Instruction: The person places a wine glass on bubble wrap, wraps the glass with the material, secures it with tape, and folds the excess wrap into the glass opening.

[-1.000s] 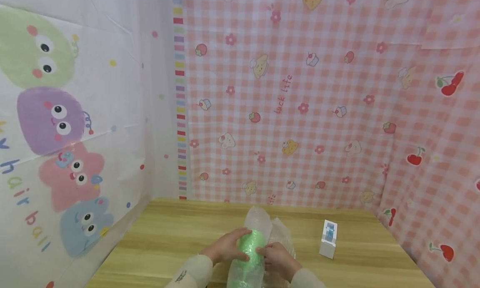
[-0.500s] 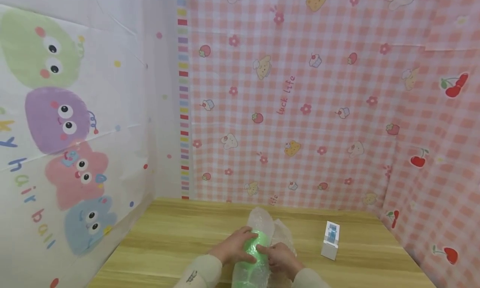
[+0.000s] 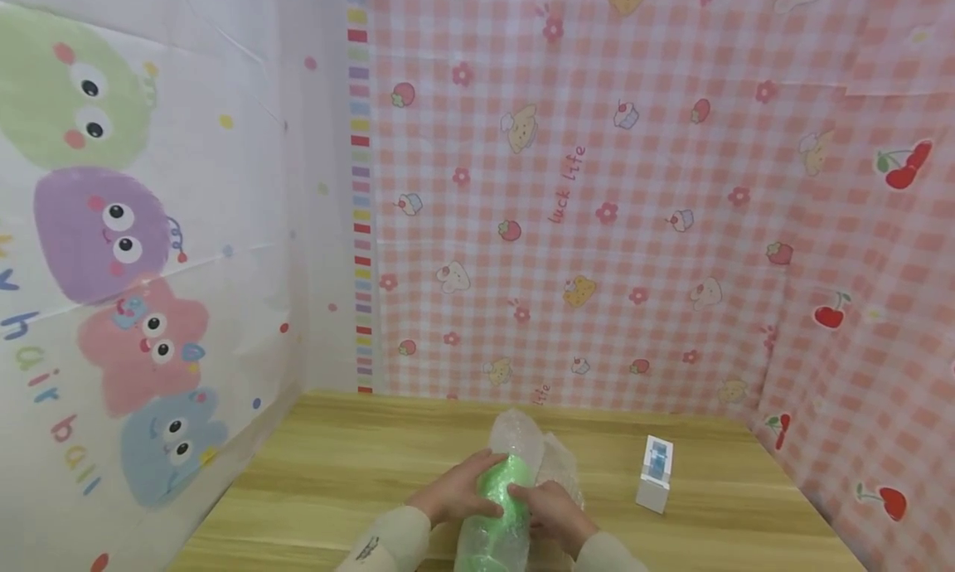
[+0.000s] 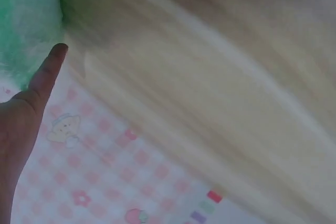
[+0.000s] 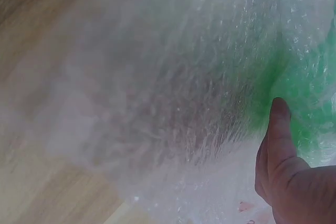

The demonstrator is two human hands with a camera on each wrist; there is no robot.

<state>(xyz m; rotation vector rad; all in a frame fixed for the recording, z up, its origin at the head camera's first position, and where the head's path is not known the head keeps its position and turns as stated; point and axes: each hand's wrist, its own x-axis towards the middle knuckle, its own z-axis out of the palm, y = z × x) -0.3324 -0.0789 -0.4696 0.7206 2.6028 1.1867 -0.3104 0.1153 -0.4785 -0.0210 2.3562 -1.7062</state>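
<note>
Green bundle (image 3: 510, 481): on your desk (image 3: 351, 456), bubble wrap (image 3: 516, 431) round it; mostly wrapped, I'd say
Loose flap (image 3: 564, 472): right of bundle, probably what's left
Left hand (image 3: 453, 491): yours is spread over bundle's left side
Right hand (image 3: 555, 514): thumb on wrap, can't tell if you're pinching
Desk: wood-grain, white box (image 3: 652, 494) right of bundle
Room: pink gingham cloth (image 3: 537, 307) behind bundle, cartoon sheet (image 3: 246, 157) off left

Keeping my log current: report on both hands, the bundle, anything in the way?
Left hand, right hand both touching long green bundle in clear bubble wrap. Blue-marked white rectangular box apart at right. Nothing seemingly in the way.
</note>
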